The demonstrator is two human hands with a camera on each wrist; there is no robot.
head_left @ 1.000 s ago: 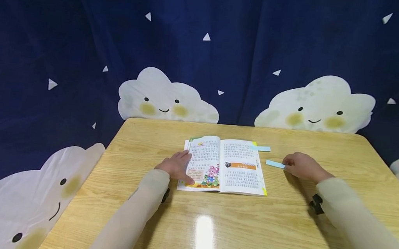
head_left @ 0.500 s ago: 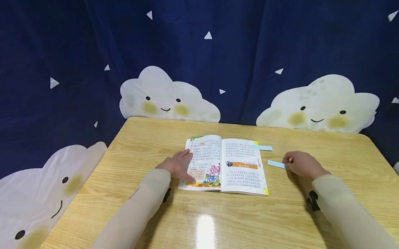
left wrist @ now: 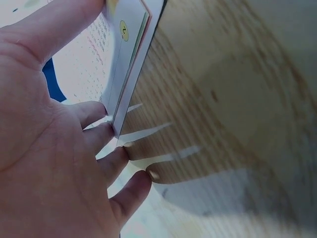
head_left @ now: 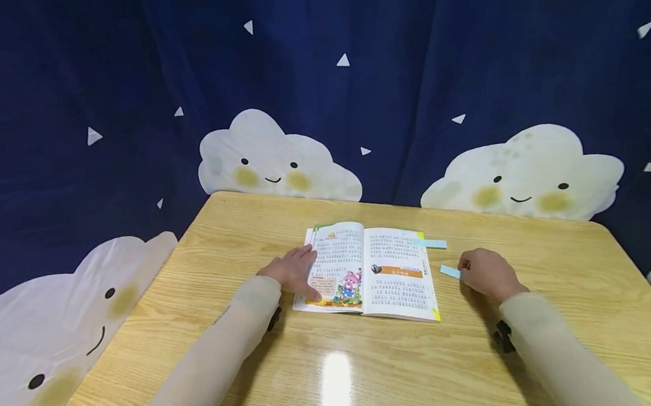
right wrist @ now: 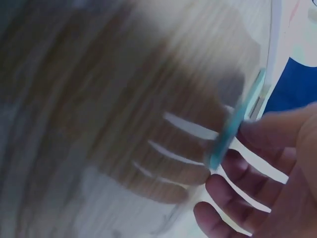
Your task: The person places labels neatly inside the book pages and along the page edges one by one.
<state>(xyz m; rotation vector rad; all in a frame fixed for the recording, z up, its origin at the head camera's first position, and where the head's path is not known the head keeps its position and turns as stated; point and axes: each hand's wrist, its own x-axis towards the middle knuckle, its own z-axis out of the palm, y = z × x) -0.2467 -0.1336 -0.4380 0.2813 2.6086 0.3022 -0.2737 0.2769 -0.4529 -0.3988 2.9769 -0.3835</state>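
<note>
An open book [head_left: 393,291] with printed pages and a cartoon rabbit picture lies on the wooden table. My left hand [head_left: 291,270] rests on its left page edge, fingers spread and thumb on the lower corner; the left wrist view shows the page edges [left wrist: 130,64] beside these fingers. To the book's right, my right hand [head_left: 489,272] pinches the right end of a light-blue strip [head_left: 450,272] at table level. In the right wrist view, thumb and index finger meet at the strip [right wrist: 230,134]. A second light-blue strip [head_left: 431,243] lies across the right page's upper edge, sticking out.
The wooden table [head_left: 267,358] extends around the book, with a bright reflection in front. Behind it hangs a dark blue curtain [head_left: 316,24] printed with smiling clouds [head_left: 279,161] and small white triangles. A black strap [head_left: 504,337] shows at my right wrist.
My right hand has shifted slightly left over the nearer strip and covers more of it. My left hand and the book stay put; the view has drifted a little.
</note>
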